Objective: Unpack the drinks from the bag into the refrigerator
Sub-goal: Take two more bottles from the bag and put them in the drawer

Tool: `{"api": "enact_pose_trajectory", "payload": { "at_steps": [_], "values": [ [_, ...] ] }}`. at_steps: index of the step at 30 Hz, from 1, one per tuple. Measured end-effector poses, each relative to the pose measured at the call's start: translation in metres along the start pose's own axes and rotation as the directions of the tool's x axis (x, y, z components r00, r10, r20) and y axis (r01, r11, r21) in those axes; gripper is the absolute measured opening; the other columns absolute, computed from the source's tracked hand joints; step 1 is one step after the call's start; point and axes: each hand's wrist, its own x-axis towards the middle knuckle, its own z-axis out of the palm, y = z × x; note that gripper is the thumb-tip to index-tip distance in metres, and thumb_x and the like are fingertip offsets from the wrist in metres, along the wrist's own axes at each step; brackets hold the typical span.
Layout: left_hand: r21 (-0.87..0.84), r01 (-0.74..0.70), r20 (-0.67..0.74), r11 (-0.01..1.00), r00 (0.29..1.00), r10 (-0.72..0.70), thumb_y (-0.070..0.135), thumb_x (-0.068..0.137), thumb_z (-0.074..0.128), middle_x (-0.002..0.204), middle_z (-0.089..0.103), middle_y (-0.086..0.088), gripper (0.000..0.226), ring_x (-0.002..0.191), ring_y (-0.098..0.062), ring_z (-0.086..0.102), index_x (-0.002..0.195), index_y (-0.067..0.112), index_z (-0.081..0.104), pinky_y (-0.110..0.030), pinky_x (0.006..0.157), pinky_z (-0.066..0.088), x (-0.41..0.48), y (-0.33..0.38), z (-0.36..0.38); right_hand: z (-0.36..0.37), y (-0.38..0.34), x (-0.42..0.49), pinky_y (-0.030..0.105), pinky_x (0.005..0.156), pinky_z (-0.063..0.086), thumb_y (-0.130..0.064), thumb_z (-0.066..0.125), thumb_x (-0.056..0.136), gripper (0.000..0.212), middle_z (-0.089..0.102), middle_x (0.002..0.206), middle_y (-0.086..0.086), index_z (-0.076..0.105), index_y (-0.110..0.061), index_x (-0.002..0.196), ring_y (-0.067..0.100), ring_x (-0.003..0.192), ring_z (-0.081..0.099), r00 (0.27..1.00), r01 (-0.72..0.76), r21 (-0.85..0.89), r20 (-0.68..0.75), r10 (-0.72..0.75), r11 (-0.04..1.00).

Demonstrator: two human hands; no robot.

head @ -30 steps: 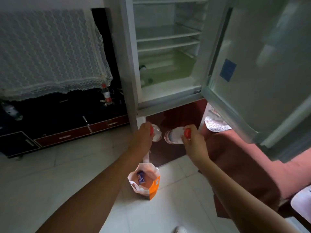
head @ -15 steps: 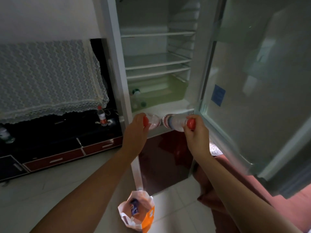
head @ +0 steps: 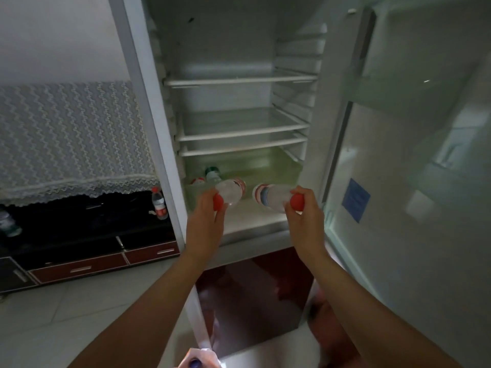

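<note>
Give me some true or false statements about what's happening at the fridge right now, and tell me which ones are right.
1. The left hand grips the left bottle and the right hand grips the right bottle, both at the red-capped end. True.
2. The fridge is closed. False: the refrigerator door stands open on the right.
3. Drinks fill every shelf. False: the shelves are bare; bottles show only in the green drawer.
4. A blue sticker is on the door. True.
5. A spare bottle stands on the dark cabinet left of the fridge. True.
</note>
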Motion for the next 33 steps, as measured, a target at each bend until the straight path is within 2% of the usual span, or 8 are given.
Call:
{"api": "enact_pose_trajectory", "payload": {
  "at_steps": [4, 8, 12, 18, 21, 26, 30, 33],
  "values": [
    [-0.016, 0.003, -0.012, 1.000, 1.000, -0.003, 0.013, 0.090, 0.055, 0.124, 0.059, -0.016, 0.038, 0.101, -0.035, 0.061, 0.127, 0.007, 0.046, -0.026, 0.077, 0.040, 0.029, -0.007, 0.017, 0.016, 0.011, 0.031, 0.027, 0.081, 0.045, -0.006, 0.056, 0.085, 0.027, 0.055, 0.100, -0.005, 0.053, -0.011, 0.112, 0.015, 0.093, 0.055, 1.000, -0.006, 0.008, -0.001, 0.006, 1.000],
    [-0.019, 0.022, -0.017, 1.000, 1.000, -0.023, 0.014, 0.092, 0.053, 0.117, 0.061, -0.017, 0.036, 0.097, -0.033, 0.061, 0.127, 0.007, 0.046, -0.025, 0.076, 0.041, 0.060, -0.016, 0.031, 0.035, 0.020, 0.063, 0.026, 0.081, 0.044, -0.008, 0.056, 0.086, 0.029, 0.053, 0.105, -0.006, 0.052, -0.011, 0.114, 0.015, 0.095, 0.054, 0.999, 0.023, 0.015, 0.035, -0.024, 1.000],
    [-0.025, 0.031, -0.013, 0.999, 0.999, -0.031, 0.016, 0.093, 0.050, 0.113, 0.062, -0.015, 0.033, 0.091, -0.028, 0.062, 0.124, 0.007, 0.047, -0.025, 0.072, 0.042, 0.092, -0.023, 0.046, 0.055, 0.027, 0.094, 0.032, 0.083, 0.050, -0.010, 0.055, 0.087, 0.030, 0.058, 0.109, 0.001, 0.050, -0.013, 0.116, 0.019, 0.097, 0.057, 0.997, 0.039, 0.013, 0.068, -0.040, 0.999],
    [0.045, -0.005, 0.058, 0.999, 0.998, 0.002, 0.014, 0.091, 0.052, 0.118, 0.062, -0.017, 0.040, 0.093, -0.032, 0.065, 0.130, 0.008, 0.043, -0.025, 0.074, 0.044, 0.121, -0.049, 0.069, 0.080, 0.051, 0.127, 0.027, 0.089, 0.043, -0.010, 0.055, 0.088, 0.029, 0.052, 0.121, -0.005, 0.052, -0.015, 0.116, 0.013, 0.104, 0.052, 0.996, 0.015, 0.036, 0.089, -0.018, 0.999],
    [0.081, 0.013, 0.087, 0.997, 0.996, -0.020, 0.012, 0.090, 0.054, 0.118, 0.061, -0.020, 0.042, 0.094, -0.034, 0.065, 0.130, 0.008, 0.043, -0.032, 0.077, 0.050, 0.129, -0.062, 0.079, 0.089, 0.063, 0.138, 0.024, 0.088, 0.040, -0.010, 0.054, 0.089, 0.032, 0.049, 0.114, -0.008, 0.050, -0.013, 0.121, 0.011, 0.103, 0.050, 0.995, -0.002, 0.022, 0.104, -0.001, 1.000],
    [0.114, 0.015, 0.116, 0.993, 0.993, -0.028, 0.008, 0.087, 0.056, 0.128, 0.055, -0.020, 0.045, 0.102, -0.038, 0.062, 0.130, 0.006, 0.044, -0.045, 0.086, 0.053, 0.141, -0.071, 0.100, 0.101, 0.084, 0.153, 0.024, 0.084, 0.045, -0.009, 0.055, 0.088, 0.042, 0.057, 0.111, 0.000, 0.045, -0.009, 0.129, 0.014, 0.097, 0.057, 0.986, 0.012, -0.076, 0.167, 0.001, 0.997],
    [0.122, 0.039, 0.135, 0.992, 0.989, -0.055, 0.010, 0.087, 0.057, 0.123, 0.059, -0.019, 0.047, 0.103, -0.038, 0.061, 0.132, 0.010, 0.043, -0.044, 0.087, 0.050, 0.148, -0.076, 0.117, 0.105, 0.097, 0.162, 0.024, 0.081, 0.046, -0.005, 0.055, 0.087, 0.036, 0.060, 0.111, 0.006, 0.048, -0.008, 0.122, 0.018, 0.098, 0.060, 0.982, 0.003, -0.127, 0.186, 0.021, 0.992],
    [0.109, 0.039, 0.155, 0.993, 0.986, -0.056, 0.011, 0.089, 0.055, 0.126, 0.057, -0.018, 0.046, 0.104, -0.036, 0.060, 0.132, 0.010, 0.043, -0.044, 0.089, 0.050, 0.157, -0.079, 0.129, 0.106, 0.101, 0.168, 0.031, 0.082, 0.051, -0.005, 0.055, 0.086, 0.035, 0.062, 0.107, 0.008, 0.048, -0.011, 0.120, 0.020, 0.095, 0.060, 0.979, 0.023, -0.152, 0.206, 0.009, 0.988]
  ]
}}
